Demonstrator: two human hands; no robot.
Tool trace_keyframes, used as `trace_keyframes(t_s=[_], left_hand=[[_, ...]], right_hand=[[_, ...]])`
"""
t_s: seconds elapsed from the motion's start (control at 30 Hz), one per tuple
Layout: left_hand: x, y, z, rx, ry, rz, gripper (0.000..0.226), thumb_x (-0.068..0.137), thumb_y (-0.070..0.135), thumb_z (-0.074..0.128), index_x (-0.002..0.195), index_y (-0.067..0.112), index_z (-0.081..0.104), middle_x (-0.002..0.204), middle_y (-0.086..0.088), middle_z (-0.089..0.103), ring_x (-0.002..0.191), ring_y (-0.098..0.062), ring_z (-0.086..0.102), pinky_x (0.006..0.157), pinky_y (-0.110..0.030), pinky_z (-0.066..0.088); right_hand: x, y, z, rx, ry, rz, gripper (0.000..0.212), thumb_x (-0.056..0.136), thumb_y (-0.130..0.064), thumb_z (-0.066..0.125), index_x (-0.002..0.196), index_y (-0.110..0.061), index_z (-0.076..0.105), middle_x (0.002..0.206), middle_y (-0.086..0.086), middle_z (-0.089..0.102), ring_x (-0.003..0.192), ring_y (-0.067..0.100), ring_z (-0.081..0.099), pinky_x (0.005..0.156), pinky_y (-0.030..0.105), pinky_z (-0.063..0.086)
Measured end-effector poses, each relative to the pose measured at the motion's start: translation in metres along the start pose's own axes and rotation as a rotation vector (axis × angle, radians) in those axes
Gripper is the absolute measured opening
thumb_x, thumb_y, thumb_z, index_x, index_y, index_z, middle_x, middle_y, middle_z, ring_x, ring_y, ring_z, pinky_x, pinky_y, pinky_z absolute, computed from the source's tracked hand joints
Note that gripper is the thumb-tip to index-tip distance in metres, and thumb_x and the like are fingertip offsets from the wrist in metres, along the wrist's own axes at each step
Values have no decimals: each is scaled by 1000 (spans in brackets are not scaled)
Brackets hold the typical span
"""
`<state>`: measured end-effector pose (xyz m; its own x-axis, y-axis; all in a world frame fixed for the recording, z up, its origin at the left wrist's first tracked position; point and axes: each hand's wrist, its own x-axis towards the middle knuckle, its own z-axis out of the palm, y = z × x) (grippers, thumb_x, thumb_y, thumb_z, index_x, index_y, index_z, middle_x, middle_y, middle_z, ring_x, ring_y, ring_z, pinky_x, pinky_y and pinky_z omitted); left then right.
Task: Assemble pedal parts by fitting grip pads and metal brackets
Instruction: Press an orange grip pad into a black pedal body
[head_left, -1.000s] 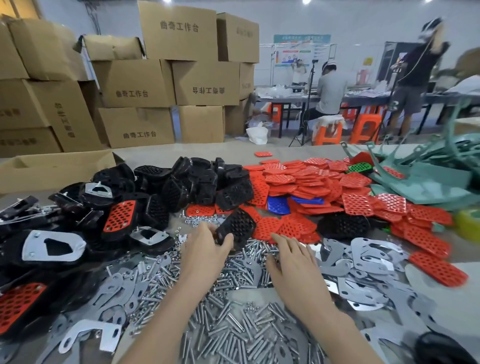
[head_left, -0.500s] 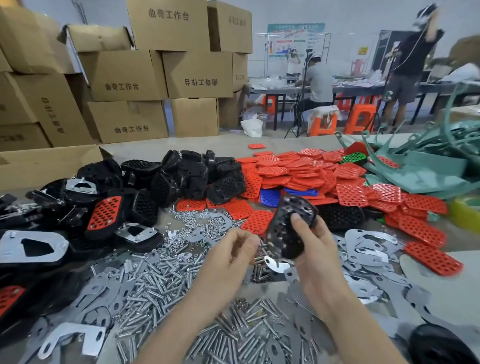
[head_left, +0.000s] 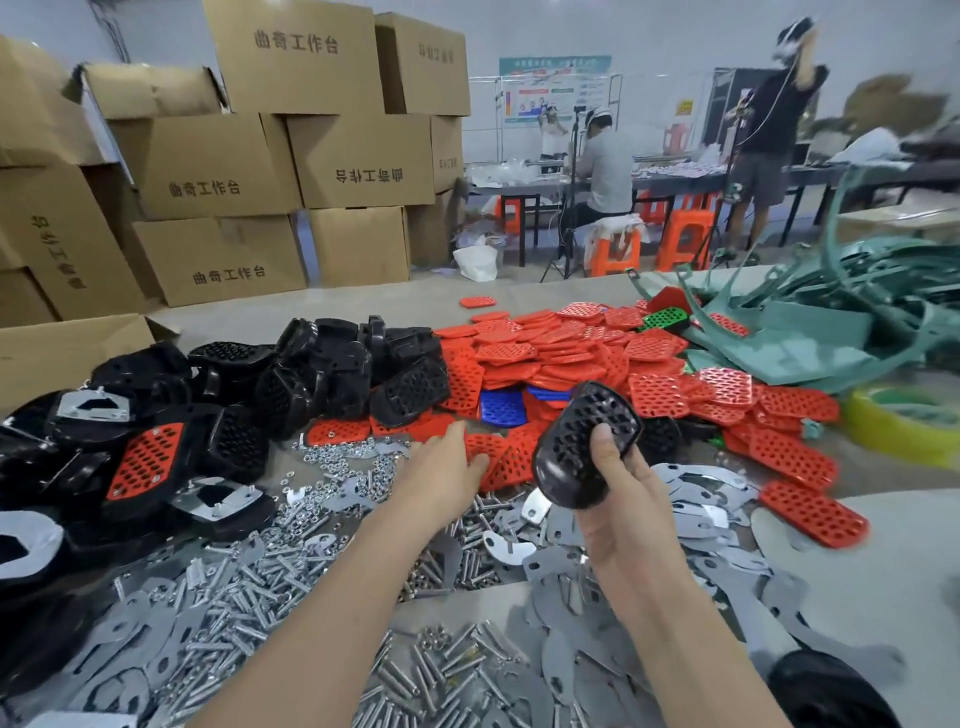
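Note:
My right hand (head_left: 615, 499) grips a black perforated pedal body (head_left: 582, 441), held tilted above the table. My left hand (head_left: 441, 467) reaches forward with fingers spread, its tips touching red grip pads (head_left: 501, 460) at the near edge of the red pile (head_left: 571, 353). A heap of black pedal bodies (head_left: 332, 374) lies to the left, some fitted with a red pad (head_left: 148, 460) or a metal bracket (head_left: 215, 499). Loose grey metal brackets (head_left: 691, 488) and bolts (head_left: 260, 587) cover the near table.
Green straps and sheets (head_left: 810, 332) pile at the right, with a yellow tape roll (head_left: 904, 421). Stacked cardboard boxes (head_left: 218, 171) stand behind the table. Two people (head_left: 608, 166) work at a far bench beside orange stools (head_left: 685, 239).
My right hand took the black pedal body from the table and lifted it. My left hand let go of it and moved forward onto the red pads.

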<state>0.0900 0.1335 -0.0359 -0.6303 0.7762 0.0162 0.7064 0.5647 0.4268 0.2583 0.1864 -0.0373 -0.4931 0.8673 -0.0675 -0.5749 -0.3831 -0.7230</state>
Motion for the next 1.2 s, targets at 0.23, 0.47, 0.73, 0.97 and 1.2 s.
trace_keyframes(t_s=[0.23,0.47,0.73,0.97,1.2], left_hand=[[2,3,-2,-64,-50,-39,55,97,43,62,142,15,46,136,-13,56,127,-33,52,107,-46,43],[-61,-17,-20,-860,234,-8,7,101,27,59,101,23,65,87,-1,76,70,-13,72,57,-26,57],[-103,-29,-8,-1189,185,1,24,85,40,63,100,26,75,92,-5,78,75,-14,73,62,-23,57],[-104,-32,-10,-1146,207,69,17,86,47,61,97,41,72,94,-1,78,79,-17,73,66,-27,58],[-104,-36,-9,-1123,194,99,23,85,51,61,101,39,71,90,-2,77,73,-18,71,70,-36,59]], right_hand=[[5,0,-1,77,17,73,29,96,-17,65,124,-11,68,112,9,79,98,21,78,68,29,63],[7,4,-1,116,-70,132,39,96,10,56,134,0,59,115,16,76,101,27,76,75,32,63],[-8,22,11,-164,-326,107,43,97,9,57,137,-8,58,126,13,74,116,26,71,88,31,61],[-10,26,14,-206,-361,88,41,98,8,56,135,-8,59,122,14,75,111,25,74,82,29,61],[-9,34,13,-277,-411,71,41,100,6,56,136,-14,59,123,11,75,116,27,72,90,35,61]])
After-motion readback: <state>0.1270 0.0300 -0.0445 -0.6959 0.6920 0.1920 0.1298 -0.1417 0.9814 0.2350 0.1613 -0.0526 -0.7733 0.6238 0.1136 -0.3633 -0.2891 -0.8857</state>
